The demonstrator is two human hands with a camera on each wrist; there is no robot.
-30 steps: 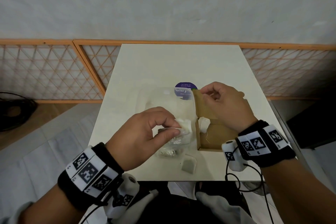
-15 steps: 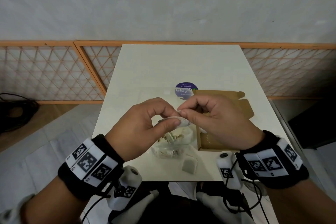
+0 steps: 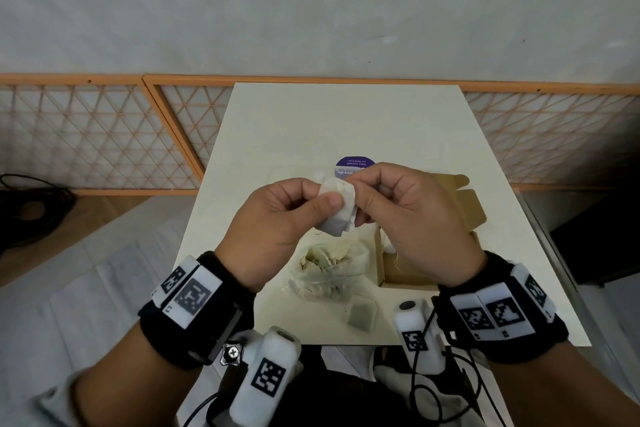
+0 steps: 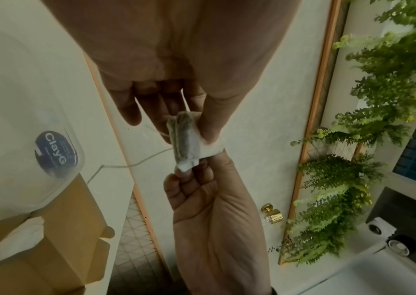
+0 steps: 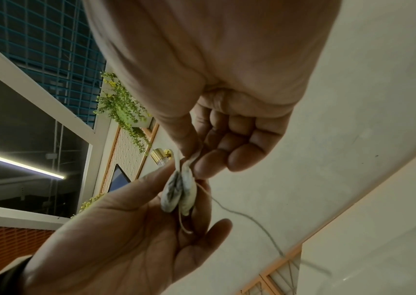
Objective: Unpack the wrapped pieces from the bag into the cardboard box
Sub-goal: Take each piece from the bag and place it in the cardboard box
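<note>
**One wrapped piece held between both my hands**

My left hand (image 3: 277, 218) and right hand (image 3: 408, 215) pinch a small white paper-wrapped piece (image 3: 337, 210) above the clear plastic bag (image 3: 329, 270). My right hand hides part of the open brown cardboard box (image 3: 464, 215).

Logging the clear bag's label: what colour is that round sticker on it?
Dark purple-blue with pale lettering, clearest in the left wrist view: round sticker.
</note>
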